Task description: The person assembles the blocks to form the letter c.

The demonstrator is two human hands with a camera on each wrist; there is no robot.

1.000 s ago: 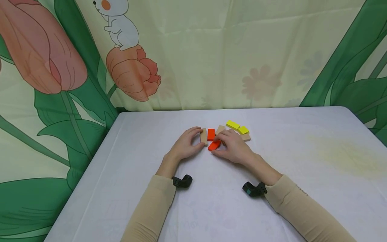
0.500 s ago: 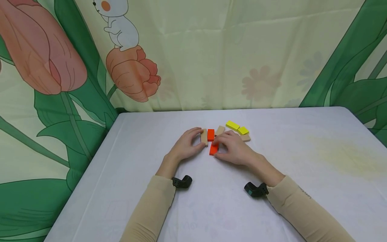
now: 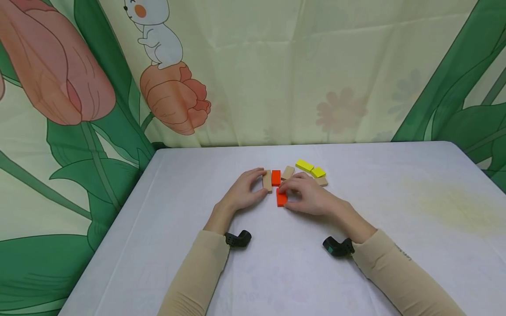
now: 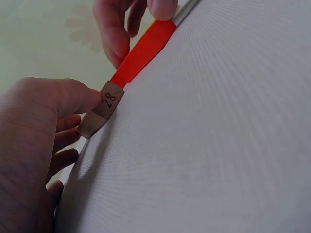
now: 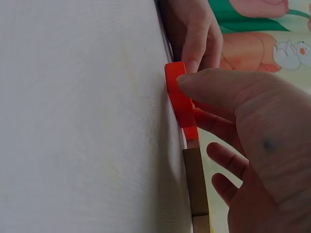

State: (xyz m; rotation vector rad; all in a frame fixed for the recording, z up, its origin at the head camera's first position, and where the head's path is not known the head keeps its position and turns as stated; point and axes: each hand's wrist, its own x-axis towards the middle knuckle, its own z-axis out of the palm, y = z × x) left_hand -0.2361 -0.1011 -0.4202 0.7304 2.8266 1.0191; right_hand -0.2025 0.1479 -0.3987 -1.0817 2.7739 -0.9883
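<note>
My left hand (image 3: pixel 245 188) holds a plain wooden block (image 3: pixel 267 181) lengthwise, its thumb at the near end and a finger at the far end. In the left wrist view the end of this wooden block (image 4: pixel 111 98) bears the number 28. My right hand (image 3: pixel 310 195) pinches a red block (image 3: pixel 281 198) between thumb and fingers, low over the table or touching it. The right wrist view shows the thumb on this red block (image 5: pixel 178 94). A second red block (image 3: pixel 276 177) lies beside the wooden one, just beyond the held red block.
Behind my right hand lie a wooden block (image 3: pixel 288 172), two yellow blocks (image 3: pixel 304 165) and another wooden block (image 3: pixel 322 181), partly hidden. The white-covered table (image 3: pixel 197 175) ends at a printed curtain (image 3: pixel 269 87) at the back.
My right hand has drawn the red block slightly nearer and right, turning it from slanted to nearly parallel with the wooden block. My left hand stays on its wooden block.
</note>
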